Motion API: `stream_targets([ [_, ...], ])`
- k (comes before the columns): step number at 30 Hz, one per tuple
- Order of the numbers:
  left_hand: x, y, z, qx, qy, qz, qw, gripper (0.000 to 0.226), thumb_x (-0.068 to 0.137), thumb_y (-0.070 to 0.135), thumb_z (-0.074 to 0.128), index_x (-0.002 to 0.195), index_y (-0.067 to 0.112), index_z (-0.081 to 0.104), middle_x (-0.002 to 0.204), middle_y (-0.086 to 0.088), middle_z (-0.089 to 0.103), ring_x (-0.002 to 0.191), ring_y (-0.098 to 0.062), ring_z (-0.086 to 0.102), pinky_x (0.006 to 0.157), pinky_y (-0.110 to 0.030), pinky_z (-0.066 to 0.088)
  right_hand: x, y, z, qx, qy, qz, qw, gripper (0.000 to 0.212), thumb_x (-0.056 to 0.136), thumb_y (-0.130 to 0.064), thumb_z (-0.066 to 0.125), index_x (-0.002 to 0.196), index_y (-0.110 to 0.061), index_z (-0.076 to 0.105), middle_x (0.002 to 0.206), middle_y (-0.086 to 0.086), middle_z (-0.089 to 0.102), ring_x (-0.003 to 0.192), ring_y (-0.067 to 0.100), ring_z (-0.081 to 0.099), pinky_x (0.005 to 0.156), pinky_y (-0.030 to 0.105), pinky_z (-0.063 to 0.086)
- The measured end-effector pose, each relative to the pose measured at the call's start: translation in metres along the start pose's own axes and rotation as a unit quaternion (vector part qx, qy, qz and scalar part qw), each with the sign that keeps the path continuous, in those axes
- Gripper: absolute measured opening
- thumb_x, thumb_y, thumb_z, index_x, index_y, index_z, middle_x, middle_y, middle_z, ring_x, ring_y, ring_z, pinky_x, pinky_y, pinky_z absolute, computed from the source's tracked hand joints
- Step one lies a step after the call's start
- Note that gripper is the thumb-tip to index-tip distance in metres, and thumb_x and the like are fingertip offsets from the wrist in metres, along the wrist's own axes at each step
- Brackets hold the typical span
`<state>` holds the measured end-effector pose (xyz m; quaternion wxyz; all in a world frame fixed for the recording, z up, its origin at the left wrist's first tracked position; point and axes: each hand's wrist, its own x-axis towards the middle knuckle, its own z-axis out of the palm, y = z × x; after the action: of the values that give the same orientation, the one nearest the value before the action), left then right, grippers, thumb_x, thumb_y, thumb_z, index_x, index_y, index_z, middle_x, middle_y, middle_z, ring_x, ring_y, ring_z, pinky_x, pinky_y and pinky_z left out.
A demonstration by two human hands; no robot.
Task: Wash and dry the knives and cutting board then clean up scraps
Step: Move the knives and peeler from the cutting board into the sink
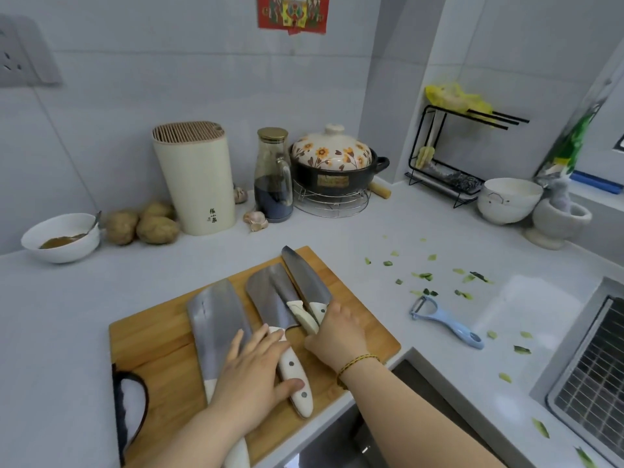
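Wooden board [162, 352] bears 3 knives [270, 295], bowl [67, 253] seemingly sauce [59, 243].

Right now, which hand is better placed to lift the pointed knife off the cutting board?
Right. The right hand holds the pointed knife by its handle. The left hand lies flat on the large cleaver, farther from it.
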<state>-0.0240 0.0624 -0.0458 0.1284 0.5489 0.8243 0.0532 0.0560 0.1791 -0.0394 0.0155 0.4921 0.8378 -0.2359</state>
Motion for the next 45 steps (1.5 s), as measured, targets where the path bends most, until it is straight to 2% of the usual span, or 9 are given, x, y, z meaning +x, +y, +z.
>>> stream_targets([
  [10, 0.006, 0.001, 0.000, -0.027, 0.000, -0.011, 1.000, 0.074, 0.078, 0.069, 0.039, 0.141, 0.034, 0.025, 0.153, 0.019, 0.011, 0.142, -0.003, 0.000, 0.112, -0.029, -0.010, 0.019, 0.013, -0.012, -0.049, -0.061, 0.015, 0.997, 0.069, 0.081, -0.034, 0.058, 0.134, -0.003, 0.027, 0.132, 0.012, 0.039, 0.123, 0.026, 0.040, 0.098, 0.031, 0.039],
  [17, 0.013, 0.003, -0.002, -0.041, 0.016, -0.013, 0.999, 0.059, 0.088, 0.059, 0.039, 0.140, 0.032, 0.030, 0.149, 0.018, 0.020, 0.141, -0.003, 0.005, 0.114, -0.030, -0.009, 0.023, 0.026, -0.021, 0.011, -0.068, 0.013, 0.998, 0.056, 0.079, -0.031, 0.062, 0.123, -0.004, 0.040, 0.105, 0.007, 0.053, 0.088, 0.019, 0.052, 0.060, 0.021, 0.040],
  [22, 0.023, 0.006, -0.005, -0.035, 0.035, -0.012, 0.999, 0.049, 0.093, 0.052, 0.035, 0.138, 0.031, 0.034, 0.145, 0.018, 0.029, 0.141, -0.002, 0.009, 0.114, -0.030, -0.008, 0.022, 0.034, -0.020, 0.026, -0.061, -0.024, 0.998, 0.052, 0.082, -0.045, 0.060, 0.115, -0.007, 0.048, 0.091, 0.002, 0.052, 0.081, 0.015, 0.046, 0.052, 0.019, 0.031],
  [25, 0.027, 0.008, -0.006, -0.034, 0.034, -0.008, 0.999, 0.047, 0.094, 0.050, 0.036, 0.137, 0.031, 0.035, 0.144, 0.018, 0.031, 0.141, -0.003, 0.010, 0.114, -0.031, -0.008, 0.022, 0.037, -0.018, 0.049, -0.051, -0.037, 0.997, 0.029, 0.084, -0.043, 0.059, 0.086, -0.017, 0.045, 0.085, 0.000, 0.050, 0.071, 0.011, 0.044, 0.050, 0.016, 0.028],
  [29, 0.030, 0.008, -0.003, -0.030, 0.026, -0.008, 0.999, 0.047, 0.094, 0.048, 0.038, 0.137, 0.031, 0.036, 0.145, 0.018, 0.030, 0.141, -0.003, 0.010, 0.114, -0.032, -0.008, 0.021, 0.043, -0.020, 0.059, -0.059, -0.062, 0.995, 0.044, 0.082, -0.037, 0.062, 0.063, -0.028, 0.024, 0.071, -0.007, 0.036, 0.061, 0.006, 0.036, 0.051, 0.015, 0.026],
  [33, 0.031, 0.007, -0.002, -0.029, 0.027, -0.003, 0.999, 0.046, 0.094, 0.048, 0.038, 0.136, 0.031, 0.037, 0.144, 0.018, 0.031, 0.141, -0.003, 0.011, 0.114, -0.033, -0.008, 0.016, 0.051, -0.028, 0.062, -0.108, -0.070, 0.990, 0.023, 0.076, -0.032, 0.069, 0.077, -0.028, 0.047, 0.078, -0.008, 0.043, 0.069, 0.006, 0.042, 0.062, 0.018, 0.034],
  [36, 0.032, 0.007, -0.002, -0.029, 0.029, 0.005, 0.999, 0.046, 0.094, 0.047, 0.038, 0.137, 0.031, 0.036, 0.145, 0.017, 0.030, 0.141, -0.004, 0.010, 0.114, -0.033, -0.008, 0.010, 0.055, -0.032, 0.069, -0.128, -0.061, 0.987, 0.050, 0.079, -0.037, 0.067, 0.120, -0.016, 0.050, 0.111, 0.002, 0.054, 0.096, 0.015, 0.049, 0.080, 0.023, 0.039],
  [38, 0.034, 0.006, -0.002, -0.028, 0.029, 0.014, 0.999, 0.046, 0.094, 0.047, 0.039, 0.137, 0.031, 0.036, 0.146, 0.016, 0.029, 0.141, -0.004, 0.009, 0.115, -0.032, -0.008, 0.006, 0.055, -0.034, 0.102, -0.114, -0.054, 0.987, 0.048, 0.085, -0.039, 0.059, 0.124, -0.014, 0.048, 0.120, 0.005, 0.054, 0.104, 0.017, 0.051, 0.086, 0.025, 0.039],
  [45, 0.036, 0.001, 0.003, -0.024, 0.032, 0.053, 0.998, 0.046, 0.095, 0.045, 0.037, 0.139, 0.032, 0.033, 0.148, 0.017, 0.026, 0.141, -0.003, 0.009, 0.115, -0.031, -0.007, 0.007, 0.049, -0.029, 0.039, -0.096, -0.011, 0.995, 0.030, 0.083, -0.019, 0.057, 0.111, -0.011, 0.050, 0.080, -0.003, 0.045, 0.085, 0.015, 0.044, 0.060, 0.018, 0.034],
])
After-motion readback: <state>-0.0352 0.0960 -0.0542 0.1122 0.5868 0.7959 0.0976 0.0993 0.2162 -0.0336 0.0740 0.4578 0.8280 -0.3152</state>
